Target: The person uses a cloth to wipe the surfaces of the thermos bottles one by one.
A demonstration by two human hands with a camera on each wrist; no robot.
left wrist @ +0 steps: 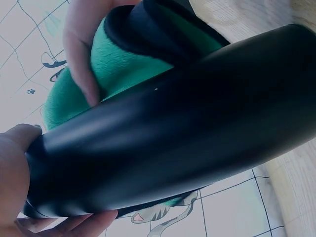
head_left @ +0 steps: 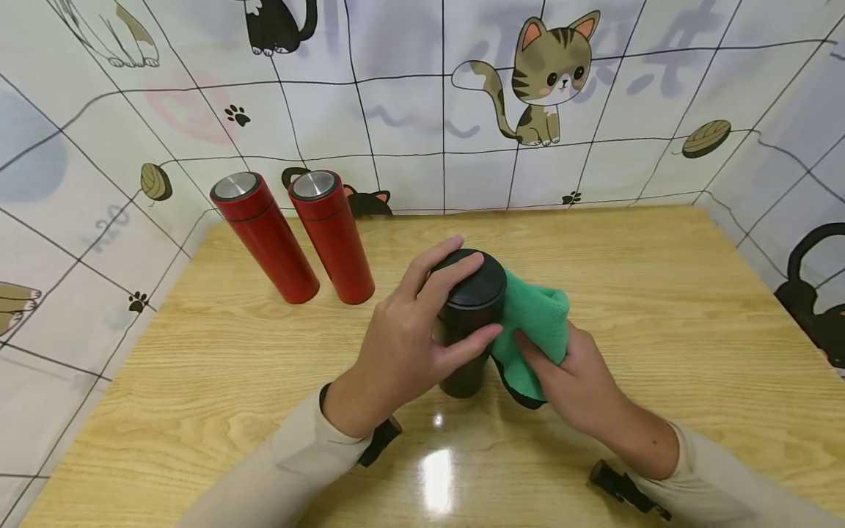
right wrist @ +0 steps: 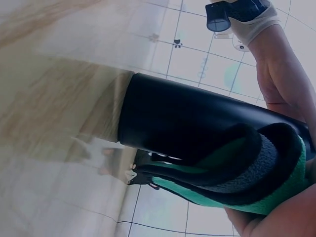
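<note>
A black thermos point(head_left: 463, 370) stands upright on the wooden table. My left hand point(head_left: 412, 334) grips it around the dark lid point(head_left: 477, 282), thumb on the near side and fingers over the top. On its right side, my right hand point(head_left: 581, 385) holds a folded green cloth point(head_left: 538, 319) with dark edging against the thermos wall. The left wrist view shows the smooth black body point(left wrist: 173, 128) with the cloth point(left wrist: 128, 69) pressed along it. In the right wrist view, the thermos base point(right wrist: 131, 108) meets the tabletop, and the cloth's folds point(right wrist: 276, 197) partly cover the body.
Two red thermoses point(head_left: 273, 246) point(head_left: 337, 246) with silver-topped lids stand at the back left of the table point(head_left: 660, 330). A white cloth backdrop point(head_left: 409, 110) with grid lines and cartoon cats rises behind and at both sides.
</note>
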